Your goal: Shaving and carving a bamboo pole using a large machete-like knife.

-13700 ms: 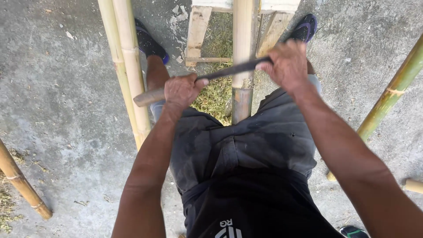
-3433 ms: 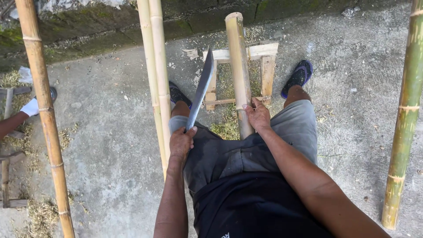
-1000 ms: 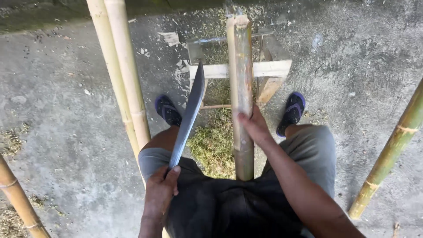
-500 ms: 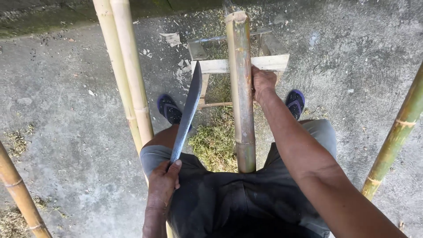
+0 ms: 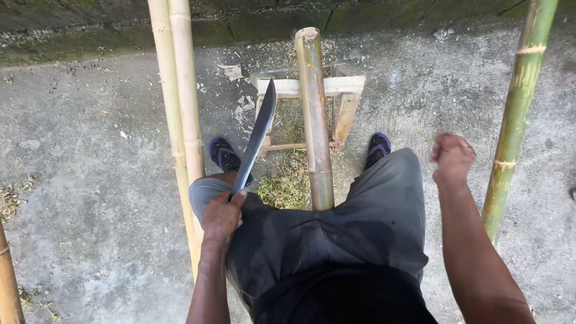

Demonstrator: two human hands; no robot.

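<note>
Knife (image 5: 257, 135) is gripped in the left hand (image 5: 222, 216), blade pointing up beside the bamboo pole (image 5: 314, 120) between the legs. Right hand (image 5: 452, 157) is a fist, holding nothing, well apart from the pole.

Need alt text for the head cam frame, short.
Seen from above, a seated person's left hand grips a long machete pointing away, while the right hand hangs as a loose fist beside the knee. A bamboo pole runs between the legs onto a small wooden stand on concrete, with more bamboo on both sides.
</note>
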